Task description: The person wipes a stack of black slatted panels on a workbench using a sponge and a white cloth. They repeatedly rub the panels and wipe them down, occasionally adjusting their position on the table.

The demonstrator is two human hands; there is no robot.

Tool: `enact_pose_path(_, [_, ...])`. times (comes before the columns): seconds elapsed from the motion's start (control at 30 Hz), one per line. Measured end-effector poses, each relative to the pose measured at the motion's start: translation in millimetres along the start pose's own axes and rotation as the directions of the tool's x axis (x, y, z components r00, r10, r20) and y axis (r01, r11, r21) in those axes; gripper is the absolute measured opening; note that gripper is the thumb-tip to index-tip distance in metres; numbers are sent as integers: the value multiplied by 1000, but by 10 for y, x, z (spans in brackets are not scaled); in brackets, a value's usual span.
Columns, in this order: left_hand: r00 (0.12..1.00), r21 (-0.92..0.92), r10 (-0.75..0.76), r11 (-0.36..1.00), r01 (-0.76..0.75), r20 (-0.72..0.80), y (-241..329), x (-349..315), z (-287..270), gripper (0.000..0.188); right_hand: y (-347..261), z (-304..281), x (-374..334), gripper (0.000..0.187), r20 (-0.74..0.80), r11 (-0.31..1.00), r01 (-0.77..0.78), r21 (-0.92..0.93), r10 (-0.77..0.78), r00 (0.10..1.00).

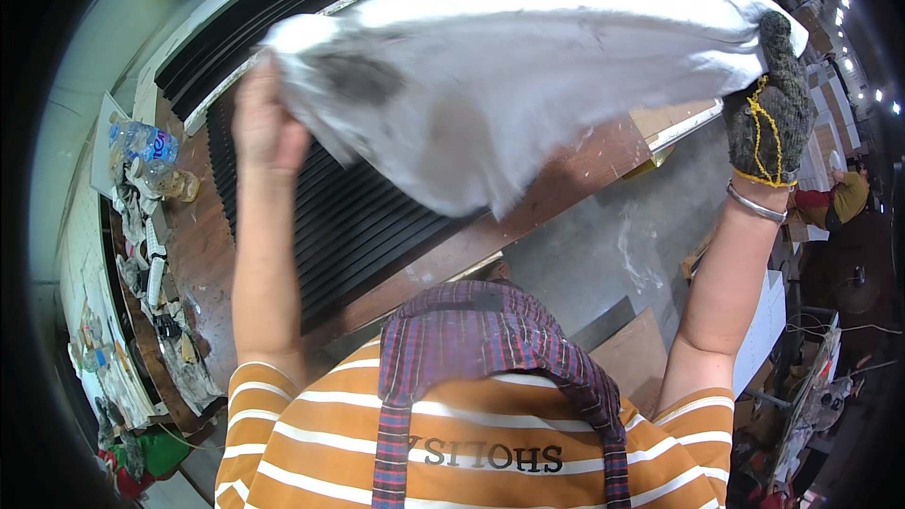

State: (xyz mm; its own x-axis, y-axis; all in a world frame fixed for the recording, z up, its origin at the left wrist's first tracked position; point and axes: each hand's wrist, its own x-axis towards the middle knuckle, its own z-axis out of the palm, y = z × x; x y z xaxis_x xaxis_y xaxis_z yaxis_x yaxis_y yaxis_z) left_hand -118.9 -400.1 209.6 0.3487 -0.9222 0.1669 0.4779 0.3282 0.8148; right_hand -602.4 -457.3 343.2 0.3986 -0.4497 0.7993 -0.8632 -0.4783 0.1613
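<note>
A white cloth [566, 66] with grey smudges is stretched between my raised hands, its lower edge hanging loose and blurred by motion. My bare left hand [267, 118] grips its left corner, fingers closed. At the far right, my right hand [773, 108] wears a dark knitted glove with yellow thread and pinches the other end. Beneath the cloth, long black ribbed strips [349, 236] lie side by side on a brown table [405, 297]. The cloth hides part of these strips and of the tabletop.
Plastic bottles [146, 143] stand at the left by a ledge cluttered with rags and small tools. More black strips [255, 19] are stacked along the far side. Cardboard pieces [627, 358] lean near my right side. Another person [844, 198] is at the far right.
</note>
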Motion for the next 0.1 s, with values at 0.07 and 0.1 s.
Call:
enact_pose_path(0.07, [986, -376, 37, 926, 27, 161, 663, -35, -310, 56, -135, 128, -64, 67, 75, 989, 150, -4, -150, 986])
enact_pose_path(0.1, [862, -503, 142, 853, 143, 486, 871, -54, -390, 67, -161, 131, -69, 67, 148, 983, 180, -38, -173, 974])
